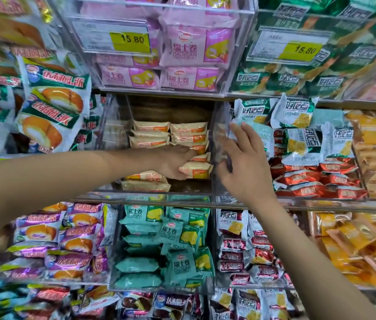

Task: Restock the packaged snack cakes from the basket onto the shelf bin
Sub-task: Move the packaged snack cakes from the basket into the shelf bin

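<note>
Placing a cake in the bin.
Left hand (175, 163) grips cake (198, 170); right hand (243, 162), fingers apart, steadies bin (220, 144). Next: release, fetch another.

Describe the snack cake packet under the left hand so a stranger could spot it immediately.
Find the clear middle-shelf bin below the pink packets. The left hand reaches into it, touching a cream packet with an orange label, lying loose in front of the stacked ones.
</note>
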